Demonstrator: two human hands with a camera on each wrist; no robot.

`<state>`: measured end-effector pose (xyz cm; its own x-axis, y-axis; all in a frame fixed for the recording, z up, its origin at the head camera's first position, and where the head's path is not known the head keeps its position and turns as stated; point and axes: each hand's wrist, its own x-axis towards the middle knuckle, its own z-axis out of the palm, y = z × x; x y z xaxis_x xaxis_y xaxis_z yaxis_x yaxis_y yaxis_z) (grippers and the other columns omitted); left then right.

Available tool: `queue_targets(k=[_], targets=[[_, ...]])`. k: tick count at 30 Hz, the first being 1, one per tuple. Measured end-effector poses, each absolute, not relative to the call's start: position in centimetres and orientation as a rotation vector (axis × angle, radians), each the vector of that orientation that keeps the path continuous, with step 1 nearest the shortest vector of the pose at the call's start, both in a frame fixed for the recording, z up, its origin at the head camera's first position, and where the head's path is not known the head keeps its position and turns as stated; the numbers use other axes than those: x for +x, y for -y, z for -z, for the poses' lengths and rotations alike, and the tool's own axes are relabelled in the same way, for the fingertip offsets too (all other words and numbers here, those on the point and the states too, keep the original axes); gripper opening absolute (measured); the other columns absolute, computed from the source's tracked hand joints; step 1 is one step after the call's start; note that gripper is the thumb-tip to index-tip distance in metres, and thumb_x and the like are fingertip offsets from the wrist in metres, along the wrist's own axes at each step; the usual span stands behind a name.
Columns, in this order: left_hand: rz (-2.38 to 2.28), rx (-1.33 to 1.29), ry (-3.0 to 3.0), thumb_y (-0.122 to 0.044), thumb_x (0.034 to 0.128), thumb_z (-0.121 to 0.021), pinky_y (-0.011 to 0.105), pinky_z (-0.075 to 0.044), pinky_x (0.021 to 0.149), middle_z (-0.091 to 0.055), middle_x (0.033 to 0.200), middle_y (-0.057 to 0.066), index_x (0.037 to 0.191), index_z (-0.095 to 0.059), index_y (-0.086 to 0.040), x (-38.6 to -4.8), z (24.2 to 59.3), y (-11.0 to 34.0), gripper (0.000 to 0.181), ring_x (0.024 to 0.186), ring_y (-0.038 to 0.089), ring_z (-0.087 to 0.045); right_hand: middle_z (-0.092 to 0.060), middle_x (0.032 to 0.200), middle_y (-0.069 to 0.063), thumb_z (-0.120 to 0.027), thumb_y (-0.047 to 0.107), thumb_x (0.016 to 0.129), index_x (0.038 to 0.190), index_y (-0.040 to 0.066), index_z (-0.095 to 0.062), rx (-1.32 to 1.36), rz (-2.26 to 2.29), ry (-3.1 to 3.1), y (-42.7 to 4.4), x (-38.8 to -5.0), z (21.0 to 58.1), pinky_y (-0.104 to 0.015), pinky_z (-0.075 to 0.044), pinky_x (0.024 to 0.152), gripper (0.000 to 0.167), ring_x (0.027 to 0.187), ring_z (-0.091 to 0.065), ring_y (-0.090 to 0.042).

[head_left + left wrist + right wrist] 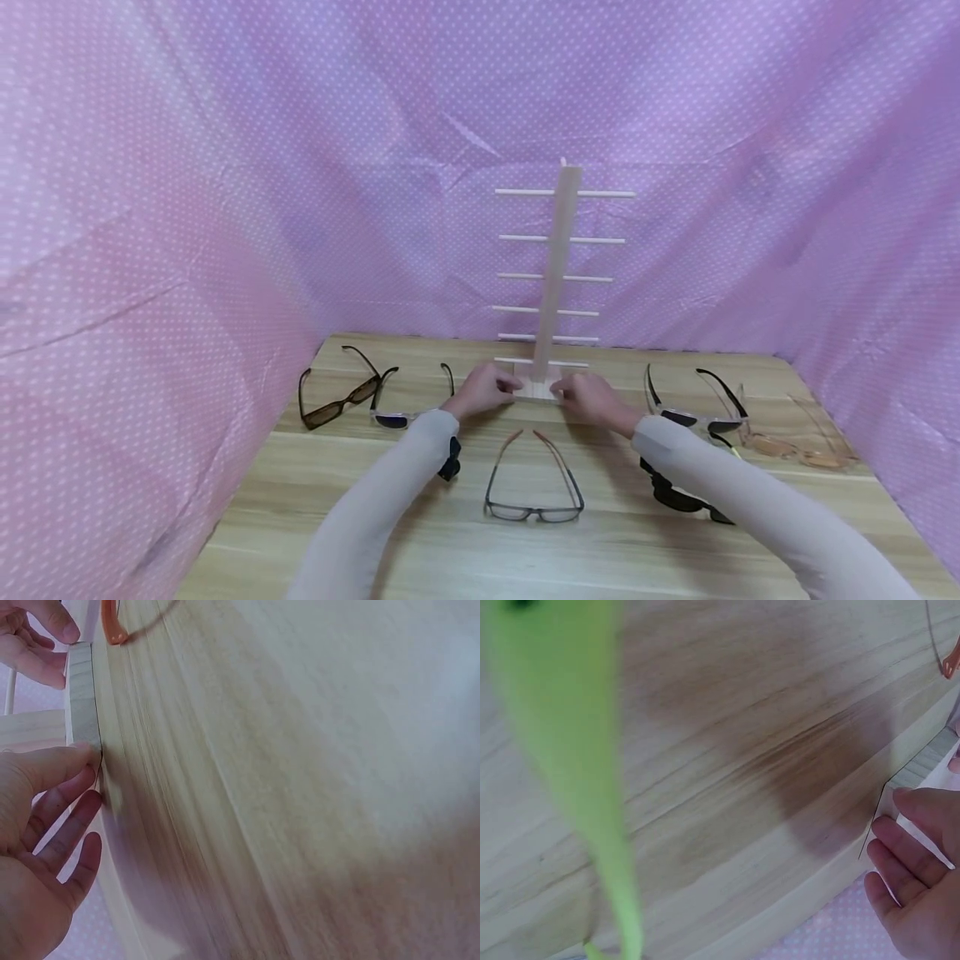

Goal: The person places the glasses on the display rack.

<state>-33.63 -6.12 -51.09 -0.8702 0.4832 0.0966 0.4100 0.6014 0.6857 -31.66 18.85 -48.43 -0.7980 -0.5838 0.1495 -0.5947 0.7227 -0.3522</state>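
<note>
Presently, the wooden stand (pixel 553 275) is upright at the far middle of the bench (pixel 375 542), its thin rods (pixel 528 239) crossing a single post. The left hand (pixel 480 392) pinches one end of the base (pixel 537 391) between thumb and fingers; the right hand (pixel 592 396) pinches the opposite end. Each grip is low and takes the edge only.

Risk, as judged: the post is tall over a small base, so uneven lifting or a sideways push could tip it, as could a thumb slipping off the edge. Bringing the stand straight nearer could knock the grey-rimmed glasses (pixel 534 512), open in front with their tips towards the base. Sleeves are a second hazard: the left one partly covers the pale-framed sunglasses (pixel 392 422), the right one the black sunglasses (pixel 677 498); a low sweep could drag either pair.

Containers: no box, case or tray is seen. White-framed sunglasses (pixel 682 420), pinkish clear glasses (pixel 795 451) and brown sunglasses (pixel 341 407) lie directly on the bench.
</note>
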Motion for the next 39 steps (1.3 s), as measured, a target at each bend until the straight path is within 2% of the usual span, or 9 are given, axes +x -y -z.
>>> queue_targets(k=[13, 16, 20, 25, 31, 36, 39], targets=[[-1.112, 0.656, -2.748, -0.004, 0.0877, -0.078, 0.029, -0.057, 0.089, -0.079, 0.107, 0.005, 0.108, -0.08, -0.009, -34.4, 50.6, 6.7, 0.021, 0.099, 0.017, -0.072, -0.078, 0.103, -0.018, -0.076, -0.001, 0.084, 0.109, -0.002, -0.077, 0.869, -0.797, 2.971, -18.2, -33.8, 49.0, -0.045, -0.061, 0.084, 0.025, 0.095, -0.075, -0.033], [-1.122, 0.63, -2.739, -0.003, 0.0874, -0.078, 0.026, -0.057, 0.085, -0.079, 0.106, 0.005, 0.107, -0.08, -0.009, -34.5, 50.5, 6.7, 0.021, 0.097, 0.017, -0.071, -0.078, 0.105, -0.018, -0.077, 0.001, 0.084, 0.11, -0.001, -0.077, 0.82, -0.874, 2.984, -18.3, -34.0, 48.9, -0.047, -0.06, 0.086, 0.026, 0.099, -0.075, -0.034], [-1.133, 0.606, -2.725, -0.002, 0.0876, -0.078, 0.024, -0.056, 0.081, -0.079, 0.106, 0.005, 0.108, -0.08, -0.008, -34.5, 50.4, 6.7, 0.021, 0.096, 0.016, -0.071, -0.078, 0.103, -0.017, -0.078, 0.001, 0.084, 0.108, -0.002, -0.078, 0.795, -0.897, 2.99, -18.3, -34.2, 48.8, -0.044, -0.061, 0.083, 0.025, 0.096, -0.075, -0.032], [-1.096, 0.626, -2.75, -0.002, 0.0879, -0.078, 0.029, -0.057, 0.09, -0.079, 0.109, 0.005, 0.108, -0.08, -0.008, -34.5, 50.4, 6.6, 0.021, 0.103, 0.019, -0.072, -0.078, 0.103, -0.015, -0.079, 0.001, 0.084, 0.108, 0.0, -0.078, 0.757, -0.908, 3.015, -18.3, -34.3, 48.8, -0.041, -0.06, 0.081, 0.024, 0.093, -0.074, -0.027], [-1.115, 0.566, -2.789, -0.003, 0.0883, -0.077, 0.035, -0.056, 0.098, -0.078, 0.112, 0.005, 0.109, -0.079, -0.009, -34.2, 50.6, 6.2, 0.022, 0.11, 0.022, -0.071, -0.078, 0.105, -0.018, -0.076, -0.003, 0.085, 0.109, -0.002, -0.077, 0.742, -0.948, 2.997, -18.4, -34.4, 48.8, -0.045, -0.06, 0.087, 0.024, 0.097, -0.074, -0.032], [-1.125, 0.555, -2.793, -0.002, 0.0888, -0.077, 0.037, -0.054, 0.102, -0.077, 0.113, 0.006, 0.109, -0.079, -0.008, -33.6, 50.5, 5.9, 0.021, 0.114, 0.023, -0.07, -0.078, 0.105, -0.017, -0.077, -0.002, 0.085, 0.109, -0.001, -0.077, 0.735, -0.948, 3.014, -18.4, -34.3, 48.9, -0.045, -0.059, 0.088, 0.024, 0.097, -0.074, -0.031], [-1.134, 0.546, -2.8, -0.002, 0.0889, -0.076, 0.036, -0.055, 0.1, -0.077, 0.113, 0.007, 0.11, -0.079, -0.007, -33.2, 50.4, 5.7, 0.022, 0.112, 0.023, -0.07, -0.078, 0.105, -0.017, -0.078, -0.002, 0.085, 0.109, -0.001, -0.077, 0.736, -0.943, 3.017, -18.5, -34.2, 48.9, -0.045, -0.059, 0.088, 0.024, 0.097, -0.073, -0.031]])
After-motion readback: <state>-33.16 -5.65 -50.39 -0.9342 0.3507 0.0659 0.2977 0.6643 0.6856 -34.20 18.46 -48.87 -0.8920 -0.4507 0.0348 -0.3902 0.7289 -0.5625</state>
